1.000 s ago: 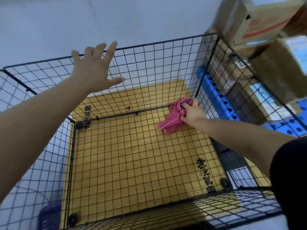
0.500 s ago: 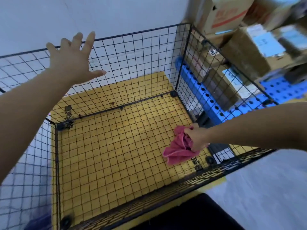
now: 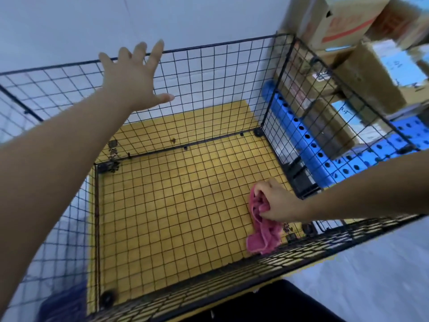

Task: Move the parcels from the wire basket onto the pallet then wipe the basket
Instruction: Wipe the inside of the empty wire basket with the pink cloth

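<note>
The black wire basket (image 3: 209, 46) holds no parcels; its mesh floor lies over a yellow board. My right hand (image 3: 278, 201) reaches over the right wall and grips a pink cloth (image 3: 263, 233) near the basket's near right corner, the cloth hanging down onto the mesh floor. My left hand (image 3: 134, 77) is spread flat with straight fingers at the top rail of the far wall. Brown cardboard parcels (image 3: 362, 73) are stacked on the blue pallet (image 3: 313, 145) just beyond the right wall.
A pale wall stands behind the basket. The grey floor (image 3: 371, 275) shows at the lower right. A dark blue object (image 3: 62, 303) sits outside the basket's near left corner. Black round connectors mark the basket's corners.
My right hand has dragged the pink cloth from the far right corner along the right side to the near right corner. My left hand stays spread at the far wall's rail.
</note>
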Available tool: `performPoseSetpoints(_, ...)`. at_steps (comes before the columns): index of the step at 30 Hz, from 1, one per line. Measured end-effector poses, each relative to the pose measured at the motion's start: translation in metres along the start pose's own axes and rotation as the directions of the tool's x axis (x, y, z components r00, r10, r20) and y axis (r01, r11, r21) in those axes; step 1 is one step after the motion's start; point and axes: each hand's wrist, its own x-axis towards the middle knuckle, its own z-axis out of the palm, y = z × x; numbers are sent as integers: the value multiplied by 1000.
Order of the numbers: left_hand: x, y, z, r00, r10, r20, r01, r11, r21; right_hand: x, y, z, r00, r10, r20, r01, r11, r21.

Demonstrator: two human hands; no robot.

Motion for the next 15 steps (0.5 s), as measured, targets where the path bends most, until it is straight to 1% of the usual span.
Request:
performPoseSetpoints(2,0,1,0,1000,0,0,0,1000,1,15,-10,-8,996,-50,-73,48,998,-30)
performPoseSetpoints(4,1,0,0,1000,1,-7,-1,1000,2,42,-13,-21,980,-69,-189,56,996,-73)
performPoseSetpoints(5,1,0,0,1000,3,-9,-3,1000,1,57,-15,-30,964,-72,-257,56,996,-67)
performPoseSetpoints(7,1,0,0,1000,6,-5,-5,1000,2,86,-16,-47,926,-34,-377,23,999,-34)
performPoseSetpoints(8,1,0,-1,1000,4,0,-4,1000,4,99,-16,-54,911,-10,-413,-6,999,-38)
performPoseSetpoints(9,1,0,-1,1000,2,5,-2,1000,5,110,-16,-57,909,5,-417,-32,998,-60)
performPoseSetpoints(10,2,0,-1,1000,0,12,0,1000,5,117,-17,-59,924,5,-383,-47,994,-100)
performPoseSetpoints(12,3,0,-3,1000,3,28,-3,1000,2,120,-20,-57,964,-21,-264,-36,977,-209)
performPoseSetpoints(13,3,0,-3,999,6,32,-6,1000,3,115,-20,-54,978,-39,-203,-9,973,-230)
performPoseSetpoints(15,3,-1,-3,999,10,33,-10,1000,15,102,-22,-44,992,-75,-102,54,980,-192)
